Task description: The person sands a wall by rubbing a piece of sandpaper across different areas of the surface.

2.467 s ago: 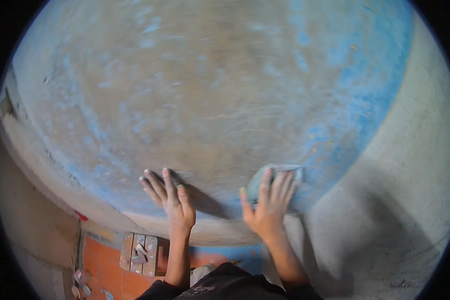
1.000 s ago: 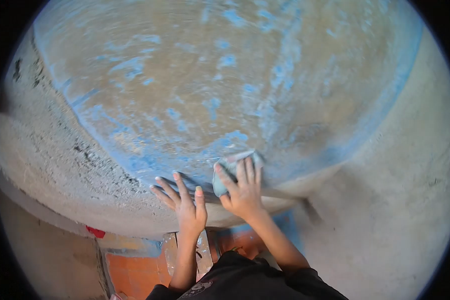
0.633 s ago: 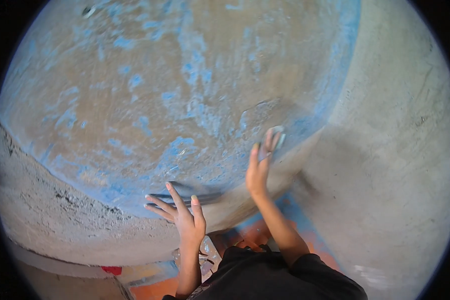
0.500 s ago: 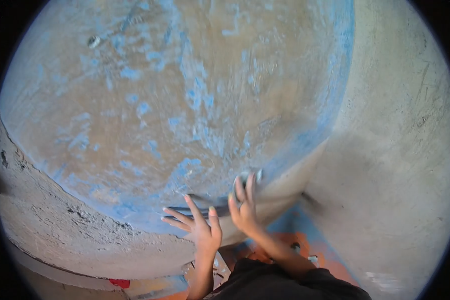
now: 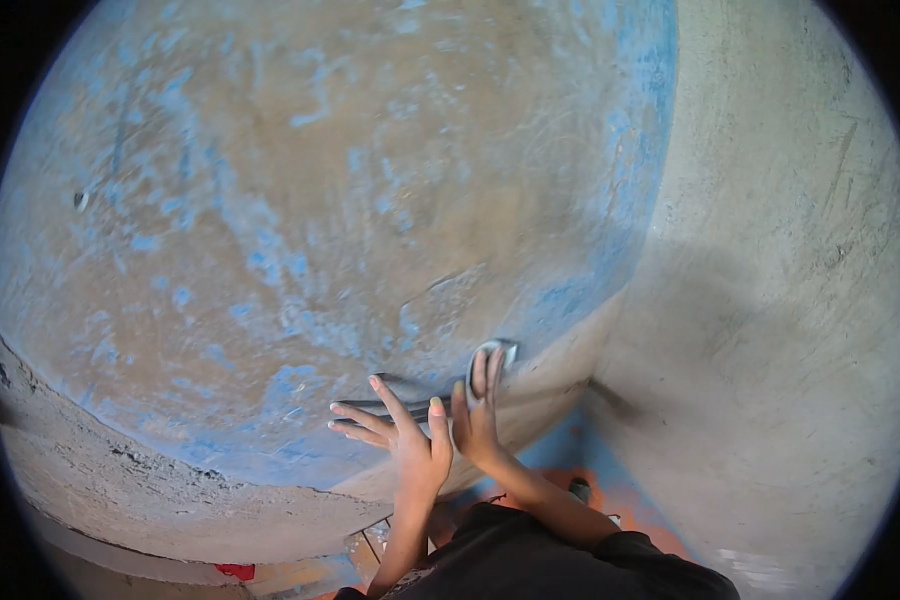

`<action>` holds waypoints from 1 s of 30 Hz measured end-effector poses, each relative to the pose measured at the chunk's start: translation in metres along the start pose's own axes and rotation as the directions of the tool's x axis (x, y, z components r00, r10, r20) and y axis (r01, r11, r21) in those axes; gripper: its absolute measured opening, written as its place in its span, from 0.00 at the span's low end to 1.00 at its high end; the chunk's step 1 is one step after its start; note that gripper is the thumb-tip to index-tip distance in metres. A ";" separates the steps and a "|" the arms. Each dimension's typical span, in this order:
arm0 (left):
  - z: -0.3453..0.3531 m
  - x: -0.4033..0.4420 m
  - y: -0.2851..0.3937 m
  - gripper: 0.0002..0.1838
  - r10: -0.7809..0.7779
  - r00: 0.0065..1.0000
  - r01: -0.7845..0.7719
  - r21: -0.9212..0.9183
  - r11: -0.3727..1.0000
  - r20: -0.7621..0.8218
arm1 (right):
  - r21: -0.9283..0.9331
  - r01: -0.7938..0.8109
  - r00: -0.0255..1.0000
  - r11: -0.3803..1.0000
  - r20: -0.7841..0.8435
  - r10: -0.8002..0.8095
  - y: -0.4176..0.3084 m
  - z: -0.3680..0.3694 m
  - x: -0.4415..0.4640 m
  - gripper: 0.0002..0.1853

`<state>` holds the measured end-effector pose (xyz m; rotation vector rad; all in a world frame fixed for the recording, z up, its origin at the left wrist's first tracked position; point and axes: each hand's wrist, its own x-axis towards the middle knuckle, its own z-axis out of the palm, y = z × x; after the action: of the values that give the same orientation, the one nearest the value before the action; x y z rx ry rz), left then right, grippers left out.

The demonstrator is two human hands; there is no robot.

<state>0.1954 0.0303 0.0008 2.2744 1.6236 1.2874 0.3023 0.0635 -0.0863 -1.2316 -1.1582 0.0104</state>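
Observation:
Blue paint patches show on the brown wall [image 5: 370,180] in front of me. My left hand [image 5: 405,440] rests against its lower part, fingers spread, holding nothing. Just right of it, my right hand [image 5: 478,410] presses a small grey piece of what looks like sandpaper [image 5: 509,353] flat to the wall, near the blue border. Two fingers lie over the sheet, and its pale edge sticks out on the right. Both hands cast dark shadows on the wall.
A bare grey plaster wall [image 5: 770,280] meets the painted one at the right. Rough broken plaster [image 5: 150,470] runs along the lower left. Below lie an orange and blue floor [image 5: 630,510] and a small red thing [image 5: 236,571].
The view has turned, so the wall's marks and the small hole have shifted left and down. My right hand still presses the sandpaper; my left hand stays spread on the wall.

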 end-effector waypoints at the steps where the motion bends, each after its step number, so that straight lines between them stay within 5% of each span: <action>1: 0.006 0.003 0.008 0.45 -0.003 1.000 0.003 0.017 1.000 -0.005 | -0.019 0.030 0.999 0.999 0.033 -0.029 0.008 -0.004 -0.002 0.36; 7: 0.038 0.014 0.051 0.45 -0.056 0.998 0.056 -0.014 0.998 -0.006 | 0.044 -0.048 0.985 0.998 -0.164 0.055 0.050 -0.077 0.111 0.34; 10: 0.058 0.019 0.075 0.45 -0.046 0.999 0.046 -0.018 0.999 -0.003 | -0.040 0.037 0.991 0.999 -0.125 -0.042 0.077 -0.106 0.140 0.33; 13: 0.081 0.024 0.097 0.45 -0.015 1.000 0.015 -0.047 0.999 0.001 | 0.069 0.034 0.994 0.997 -0.106 -0.027 0.087 -0.102 0.116 0.33; 19: 0.121 0.032 0.137 0.46 -0.018 1.000 0.018 -0.012 1.000 0.014 | -0.052 0.130 0.986 0.990 0.114 -0.123 0.120 -0.135 0.117 0.36; 25: 0.145 0.034 0.158 0.46 -0.033 0.999 0.033 0.044 0.999 0.010 | -0.044 0.163 0.987 0.986 -0.001 -0.164 0.136 -0.182 0.210 0.36; 30: 0.160 0.034 0.161 0.47 -0.030 0.999 0.031 0.130 0.991 -0.011 | -0.092 0.176 0.982 0.980 0.082 -0.169 0.160 -0.149 0.136 0.35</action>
<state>0.4240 0.0490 -0.0041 2.3088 1.7879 1.2218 0.5572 0.0981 -0.0930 -1.2217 -1.3407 -0.1341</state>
